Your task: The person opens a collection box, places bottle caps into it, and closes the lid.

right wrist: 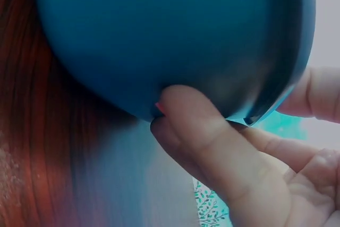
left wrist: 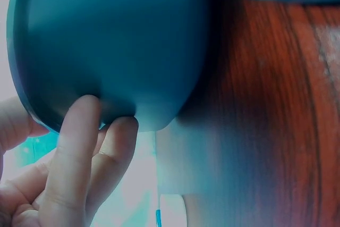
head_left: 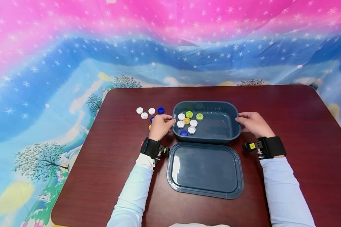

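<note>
A dark blue-grey rectangular plastic container [head_left: 207, 138] stands at mid-table, its top uncovered. My left hand [head_left: 160, 126] grips its left end, thumb at the rim and fingers against the outer wall [left wrist: 117, 41]. On the opposite end, my right hand [head_left: 255, 123] holds the rim the same way, its fingers beneath the lip in the right wrist view. Inside, toward the left, lie several bottle caps: white caps [head_left: 191, 130], two green caps [head_left: 199, 117], a yellow cap [head_left: 186, 121] and a blue cap [head_left: 183, 133]. The matching lid [head_left: 206, 170] lies flat in front of the container.
Left of the container, more caps lie on the dark red-brown table [head_left: 110, 151]: white caps [head_left: 144, 115], a blue cap [head_left: 160, 110], and others partly hidden behind my left hand. A patterned pink and blue cloth [head_left: 170, 47] hangs beyond the table's far and left edges.
</note>
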Motion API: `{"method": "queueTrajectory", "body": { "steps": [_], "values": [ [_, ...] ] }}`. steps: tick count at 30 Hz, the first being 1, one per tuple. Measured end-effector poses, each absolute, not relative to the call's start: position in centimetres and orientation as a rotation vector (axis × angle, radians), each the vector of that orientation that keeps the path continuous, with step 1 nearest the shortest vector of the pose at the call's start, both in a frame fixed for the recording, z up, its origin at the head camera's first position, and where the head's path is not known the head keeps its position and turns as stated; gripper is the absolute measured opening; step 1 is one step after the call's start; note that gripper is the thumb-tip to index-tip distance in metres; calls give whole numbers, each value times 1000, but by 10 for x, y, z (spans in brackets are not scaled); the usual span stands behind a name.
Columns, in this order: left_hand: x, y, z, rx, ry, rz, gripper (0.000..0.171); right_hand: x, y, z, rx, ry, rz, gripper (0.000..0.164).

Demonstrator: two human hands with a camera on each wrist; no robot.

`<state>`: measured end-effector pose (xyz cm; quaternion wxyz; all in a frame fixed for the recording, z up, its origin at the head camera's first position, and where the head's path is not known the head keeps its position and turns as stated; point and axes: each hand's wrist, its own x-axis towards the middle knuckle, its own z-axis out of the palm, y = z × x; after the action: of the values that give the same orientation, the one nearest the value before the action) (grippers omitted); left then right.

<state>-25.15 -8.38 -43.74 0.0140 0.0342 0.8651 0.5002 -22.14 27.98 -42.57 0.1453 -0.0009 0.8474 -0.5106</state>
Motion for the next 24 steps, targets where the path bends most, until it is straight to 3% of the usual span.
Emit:
{"method": "queueTrajectory", "body": {
  "steps": [17, 24],
  "values": [
    [-250, -86, -438, 83, 2733, 1499, 24, -221, 277, -423, -19, 2425, -1501, 54],
    [-251, -89, -433, 101, 2693, 1517, 32, -220, 281, -424, -18, 2415, -1517, 54]
  ]
}}
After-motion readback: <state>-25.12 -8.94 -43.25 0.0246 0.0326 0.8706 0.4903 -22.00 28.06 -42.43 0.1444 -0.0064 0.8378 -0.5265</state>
